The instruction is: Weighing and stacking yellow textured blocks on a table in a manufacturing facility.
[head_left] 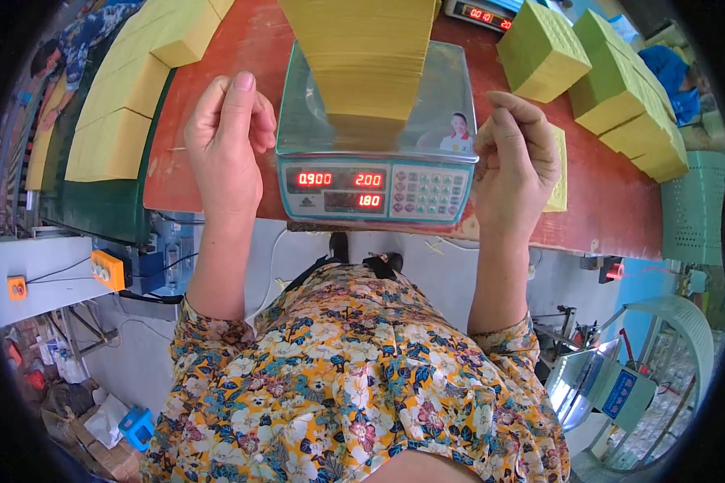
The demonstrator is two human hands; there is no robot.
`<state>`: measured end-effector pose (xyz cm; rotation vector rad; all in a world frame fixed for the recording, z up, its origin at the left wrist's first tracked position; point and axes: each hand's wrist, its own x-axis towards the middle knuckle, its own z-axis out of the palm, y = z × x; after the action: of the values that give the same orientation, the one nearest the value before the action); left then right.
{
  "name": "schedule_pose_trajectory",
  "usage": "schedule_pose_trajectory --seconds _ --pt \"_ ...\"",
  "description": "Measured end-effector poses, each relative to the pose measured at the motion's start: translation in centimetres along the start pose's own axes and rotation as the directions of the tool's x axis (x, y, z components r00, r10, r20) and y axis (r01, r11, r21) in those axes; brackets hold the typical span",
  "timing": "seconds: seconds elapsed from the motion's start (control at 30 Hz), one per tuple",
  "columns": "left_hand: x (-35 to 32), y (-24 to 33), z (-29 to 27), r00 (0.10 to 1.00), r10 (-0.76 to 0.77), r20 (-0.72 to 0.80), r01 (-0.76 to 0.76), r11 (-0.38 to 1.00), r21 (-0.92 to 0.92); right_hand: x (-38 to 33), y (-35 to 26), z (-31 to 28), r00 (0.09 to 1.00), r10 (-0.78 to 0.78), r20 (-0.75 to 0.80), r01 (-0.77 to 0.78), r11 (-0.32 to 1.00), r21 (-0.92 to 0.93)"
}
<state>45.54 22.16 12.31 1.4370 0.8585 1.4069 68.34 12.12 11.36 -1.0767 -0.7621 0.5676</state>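
Observation:
A tall stack of yellow paper sheets (358, 64) stands on the glass-like pan of a digital scale (298, 121), its red display lit. To the left of the scale, my left hand (229, 133) is raised with the fingers curled in and the thumb laid along them; nothing shows in it. My right hand (519, 153) hovers by the scale's right corner, fingers bent toward the thumb, also with nothing visible inside. Neither hand touches the stack. Partly behind my right hand lies a yellow paper block (557, 173) on the red table (604, 189).
Yellow paper blocks (109, 145) line the left on a dark green surface (97, 205); more blocks (624, 88) stand at right. A second scale (479, 14) sits behind. Other people (80, 44) work at far left and far right. A green perforated bin (697, 205) stands at right.

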Motion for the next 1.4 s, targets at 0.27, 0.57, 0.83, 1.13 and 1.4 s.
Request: schedule_pose_trajectory --seconds 0.27,0.57,0.83,1.13,1.4 --pt "-0.3 -0.5 0.4 0.999 -0.04 -0.018 0.04 0.999 0.001 0.3 0.7 -0.5 0.999 -0.009 0.044 0.008 1.0 0.02" --pt "4.3 -6.3 -0.8 0.978 -0.204 0.054 0.209 0.969 -0.132 2.8 3.7 1.0 0.997 0.063 0.049 -0.064 0.997 0.031" --pt "7.6 -8.3 4.2 0.869 -0.436 0.235 0.495 0.772 -0.398 6.4 8.7 2.8 0.96 0.28 0.02 -0.28 0.96 -0.017" --pt "4.9 -10.6 4.8 0.854 -0.448 0.263 0.519 0.747 -0.415 3.5 9.6 4.8 0.987 0.153 -0.04 -0.154 0.988 -0.028" --pt "-0.5 -5.9 6.4 0.813 -0.456 0.362 0.572 0.741 -0.351 -2.5 7.4 1.8 0.983 0.119 -0.137 -0.1 0.986 0.135"
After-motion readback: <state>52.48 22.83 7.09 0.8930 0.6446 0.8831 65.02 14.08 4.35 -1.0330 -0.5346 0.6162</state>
